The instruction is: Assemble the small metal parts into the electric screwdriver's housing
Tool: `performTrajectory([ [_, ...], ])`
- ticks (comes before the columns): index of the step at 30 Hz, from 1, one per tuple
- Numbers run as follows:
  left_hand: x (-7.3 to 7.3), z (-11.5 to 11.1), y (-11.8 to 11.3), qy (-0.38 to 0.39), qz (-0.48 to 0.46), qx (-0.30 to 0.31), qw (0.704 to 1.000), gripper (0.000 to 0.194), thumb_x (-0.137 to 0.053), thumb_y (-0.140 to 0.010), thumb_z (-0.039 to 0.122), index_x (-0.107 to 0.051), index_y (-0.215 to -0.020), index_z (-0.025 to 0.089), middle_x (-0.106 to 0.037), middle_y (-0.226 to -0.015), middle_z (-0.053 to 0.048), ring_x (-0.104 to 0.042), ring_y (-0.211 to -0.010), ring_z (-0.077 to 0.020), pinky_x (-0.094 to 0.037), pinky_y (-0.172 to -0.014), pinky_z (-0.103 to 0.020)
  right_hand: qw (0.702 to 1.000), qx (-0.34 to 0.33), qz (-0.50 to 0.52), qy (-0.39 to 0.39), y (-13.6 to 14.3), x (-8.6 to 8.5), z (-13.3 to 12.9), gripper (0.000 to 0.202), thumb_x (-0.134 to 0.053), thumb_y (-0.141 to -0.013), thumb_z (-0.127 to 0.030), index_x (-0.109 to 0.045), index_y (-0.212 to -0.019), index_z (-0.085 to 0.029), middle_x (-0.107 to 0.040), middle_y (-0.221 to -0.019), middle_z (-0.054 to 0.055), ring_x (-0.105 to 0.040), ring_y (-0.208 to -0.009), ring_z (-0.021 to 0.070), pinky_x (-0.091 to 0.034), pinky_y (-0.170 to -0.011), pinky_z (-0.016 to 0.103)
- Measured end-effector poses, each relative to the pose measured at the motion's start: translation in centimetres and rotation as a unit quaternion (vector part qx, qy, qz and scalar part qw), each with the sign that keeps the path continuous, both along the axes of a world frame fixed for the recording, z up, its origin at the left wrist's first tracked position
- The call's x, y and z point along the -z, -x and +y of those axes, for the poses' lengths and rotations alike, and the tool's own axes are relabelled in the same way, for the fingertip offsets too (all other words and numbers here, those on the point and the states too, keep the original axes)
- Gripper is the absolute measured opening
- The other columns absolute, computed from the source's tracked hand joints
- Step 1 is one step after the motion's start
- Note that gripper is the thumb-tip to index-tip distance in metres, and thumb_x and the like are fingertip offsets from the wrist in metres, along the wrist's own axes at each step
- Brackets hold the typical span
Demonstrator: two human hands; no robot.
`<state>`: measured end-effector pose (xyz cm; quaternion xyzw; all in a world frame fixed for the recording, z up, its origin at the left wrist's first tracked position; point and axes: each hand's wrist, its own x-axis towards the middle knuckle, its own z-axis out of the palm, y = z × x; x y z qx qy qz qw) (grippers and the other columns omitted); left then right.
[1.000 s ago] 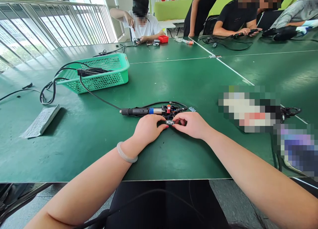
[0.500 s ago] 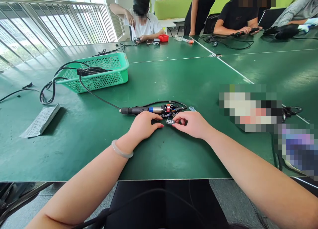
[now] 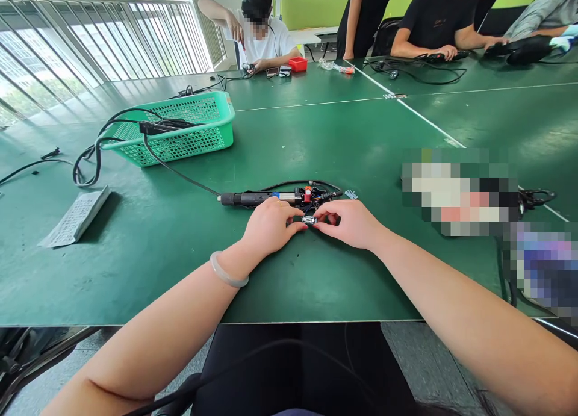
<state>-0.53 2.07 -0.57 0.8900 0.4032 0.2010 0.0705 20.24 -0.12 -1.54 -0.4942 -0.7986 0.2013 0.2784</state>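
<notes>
A small circuit board (image 3: 309,220) with light markings is pinched at its two ends, just in front of a black handheld device with its insides exposed (image 3: 311,193). My left hand (image 3: 272,223) grips the board's left end between thumb and fingertips. On the other end, the thumb and index finger of my right hand (image 3: 347,222) are closed. Thin wires seem to run from the board to the device. The device's dark cylindrical handle (image 3: 244,199) points left, partly behind my left hand. Just right of the device lies a small bluish-white piece (image 3: 351,194).
A mint-green basket (image 3: 230,124) holding black cables stands at the back left; one cable runs to the handle. A folded paper booklet (image 3: 76,217) lies left. Blurred items (image 3: 460,193) sit right. Across the table (image 3: 316,139), other people work near a red box (image 3: 298,64).
My left hand has moved right, and its fingertips have closed on the board's left end. My right hand still holds the other end. The view has shifted slightly.
</notes>
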Motion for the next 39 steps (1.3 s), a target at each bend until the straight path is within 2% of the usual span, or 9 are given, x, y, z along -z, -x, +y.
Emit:
performTrajectory([
  [8,0.22,0.08,-0.18,-0.009,0.033,-0.009,0.999,0.027,-0.063,-0.083,0.039,-0.073,-0.1,0.021,-0.072,-0.088,-0.005,-0.06,-0.087,-0.0221,-0.045,-0.082,-0.035,1.0,0.0,-0.001,-0.004,0.18,0.09,0.01,0.012,-0.063,-0.077,-0.028,-0.069,-0.084,-0.021,-0.064,-0.067,-0.001,-0.05,-0.054,0.0113,-0.039,-0.055,0.025],
  [20,-0.25,-0.42,-0.43,-0.026,0.051,-0.016,0.998,0.025,-0.059,-0.086,0.038,-0.074,-0.093,0.02,-0.073,-0.086,-0.005,-0.059,-0.085,-0.0222,-0.045,-0.078,-0.034,0.999,0.016,-0.02,-0.031,0.18,0.08,-0.06,0.015,-0.062,-0.081,-0.03,-0.072,-0.089,-0.022,-0.067,-0.07,0.0,-0.052,-0.055,0.0123,-0.039,-0.056,0.026],
  [39,-0.31,-0.55,-0.48,-0.029,0.043,-0.027,0.998,0.026,-0.058,-0.087,0.037,-0.073,-0.095,0.018,-0.072,-0.084,-0.005,-0.058,-0.084,-0.0218,-0.045,-0.078,-0.034,0.999,0.017,-0.012,-0.027,0.16,0.09,-0.04,0.016,-0.061,-0.082,-0.031,-0.071,-0.092,-0.023,-0.069,-0.077,0.0,-0.054,-0.056,0.0123,-0.04,-0.058,0.027],
])
